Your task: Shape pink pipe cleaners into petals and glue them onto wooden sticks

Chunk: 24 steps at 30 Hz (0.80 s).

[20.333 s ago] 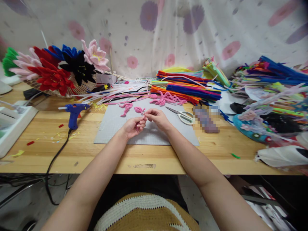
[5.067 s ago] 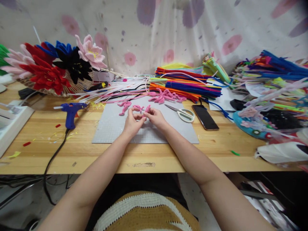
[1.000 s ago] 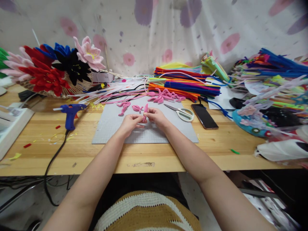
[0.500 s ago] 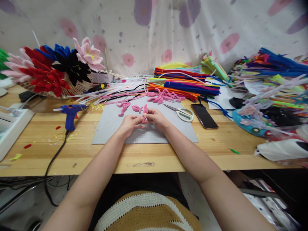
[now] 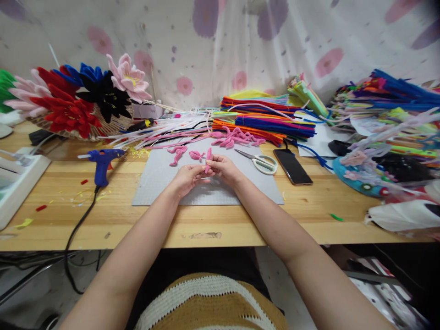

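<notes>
Between my two hands a small pink fuzzy piece (image 5: 209, 158) stands upright over the grey mat (image 5: 154, 190). My left hand (image 5: 187, 178) pinches its lower end between thumb and fingers. From the right, my right hand (image 5: 222, 167) grips the same piece, fingertips touching those of my left. Just behind the hands lies a pink looped piece (image 5: 196, 156), with a curled pink piece (image 5: 178, 155) to its left. A heap of pink pieces (image 5: 233, 137) rests at the mat's back edge. Grey-handled scissors (image 5: 264, 164) lie on the mat at the right.
A blue glue gun (image 5: 101, 167) stands on the left, its cord hanging off the table (image 5: 213, 224). A black phone (image 5: 293, 167) lies right of the mat. Bundles of coloured pipe cleaners (image 5: 275, 127) lie behind, fuzzy flowers (image 5: 72, 107) back left, a power strip (image 5: 19, 183) far left.
Both hands and the pink piece between them have shifted very slightly to the right. The grip on the piece looks much the same.
</notes>
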{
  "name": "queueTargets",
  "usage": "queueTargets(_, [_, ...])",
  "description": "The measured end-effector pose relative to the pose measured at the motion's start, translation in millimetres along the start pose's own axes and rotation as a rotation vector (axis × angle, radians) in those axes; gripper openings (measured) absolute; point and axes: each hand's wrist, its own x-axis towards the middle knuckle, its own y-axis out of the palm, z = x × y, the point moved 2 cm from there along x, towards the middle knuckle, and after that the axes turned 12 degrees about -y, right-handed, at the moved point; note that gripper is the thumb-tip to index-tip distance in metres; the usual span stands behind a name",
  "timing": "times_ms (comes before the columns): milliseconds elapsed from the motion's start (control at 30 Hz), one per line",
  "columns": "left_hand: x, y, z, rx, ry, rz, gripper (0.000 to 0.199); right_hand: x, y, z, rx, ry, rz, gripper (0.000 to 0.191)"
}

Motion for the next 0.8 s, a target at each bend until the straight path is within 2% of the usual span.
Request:
queueTargets(400, [2.0,-1.8,1.4,-0.089,-0.111,0.013,0.009,-1.0,1.6,0.6,0.077,0.019,-0.001,0.027])
queueTargets(633, [-1.7,5.6,1.2,-0.251,-0.217,0.011,0.02,-1.7,4.1,-3.7,0.161,0.035,0.01,0.024])
queueTargets(800, [-3.1,6.8,1.7,-0.25,-0.217,0.031,0.015,-2.2,5.5,-3.1,0.21,0.037,0.016,0.025])
